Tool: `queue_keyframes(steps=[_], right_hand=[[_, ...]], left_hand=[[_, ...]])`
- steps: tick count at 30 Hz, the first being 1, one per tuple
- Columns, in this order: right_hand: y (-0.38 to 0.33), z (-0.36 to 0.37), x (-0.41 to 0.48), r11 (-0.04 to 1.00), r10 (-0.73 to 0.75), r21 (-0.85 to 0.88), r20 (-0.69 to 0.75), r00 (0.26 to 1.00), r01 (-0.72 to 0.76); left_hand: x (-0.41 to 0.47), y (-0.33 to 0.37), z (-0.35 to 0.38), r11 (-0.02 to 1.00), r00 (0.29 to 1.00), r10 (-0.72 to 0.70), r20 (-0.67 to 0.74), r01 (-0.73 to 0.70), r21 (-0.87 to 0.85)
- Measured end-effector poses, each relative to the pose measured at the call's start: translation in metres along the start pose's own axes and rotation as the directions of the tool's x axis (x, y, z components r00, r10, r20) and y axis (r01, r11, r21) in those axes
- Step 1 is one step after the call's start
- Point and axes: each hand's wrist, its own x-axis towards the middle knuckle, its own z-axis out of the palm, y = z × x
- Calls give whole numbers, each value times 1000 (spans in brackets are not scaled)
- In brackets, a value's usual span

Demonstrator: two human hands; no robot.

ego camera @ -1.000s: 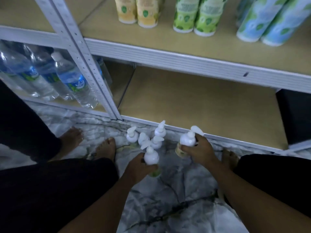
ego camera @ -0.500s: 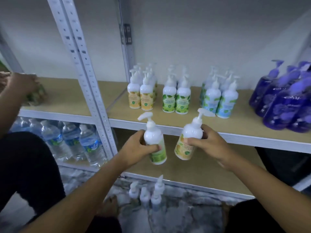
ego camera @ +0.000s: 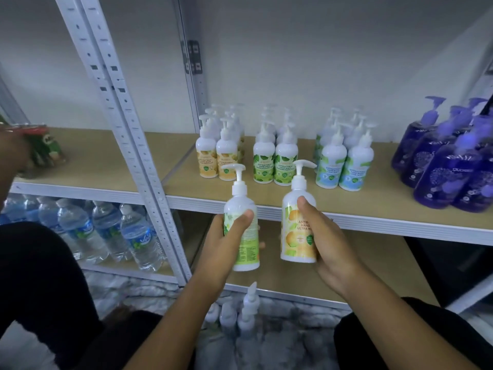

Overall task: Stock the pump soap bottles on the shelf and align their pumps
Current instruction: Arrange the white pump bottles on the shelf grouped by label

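My left hand (ego camera: 226, 244) grips a white pump bottle with a green label (ego camera: 244, 236), its pump head pointing left. My right hand (ego camera: 324, 247) grips a white pump bottle with an orange label (ego camera: 294, 231), pump pointing right. I hold both upright in front of the wooden shelf (ego camera: 360, 206). On that shelf stand rows of orange-label bottles (ego camera: 216, 158), green-label bottles (ego camera: 274, 161) and blue-label bottles (ego camera: 344, 164). Several more white pump bottles (ego camera: 240, 313) stand on the floor below my hands.
Purple pump bottles (ego camera: 448, 166) crowd the shelf's right end. A white upright post (ego camera: 128, 124) divides the bays. Water bottles (ego camera: 106, 231) fill the lower left shelf. Another person's hand (ego camera: 13, 148) holds a green can on the left shelf, dark clothing below.
I lifted both bottles from the floor cluster up to shelf height. My view rose from the floor to the stocked shelf. In the last half second the bottles rose only slightly.
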Motion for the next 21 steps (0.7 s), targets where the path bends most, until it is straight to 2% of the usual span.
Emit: queue_keyframes(steps=[7, 13, 21], right_hand=[[10, -1, 2, 993, 72, 94, 14, 997, -73], [21, -7, 3, 999, 7, -45, -5, 1000, -7], [25, -15, 4, 997, -33, -74, -40, 999, 30]], left_hand=[[2, -11, -5, 985, 985, -170, 10, 169, 43], [3, -13, -6, 977, 997, -16, -81, 33, 213], [1, -14, -6, 957, 996, 11, -88, 15, 290]])
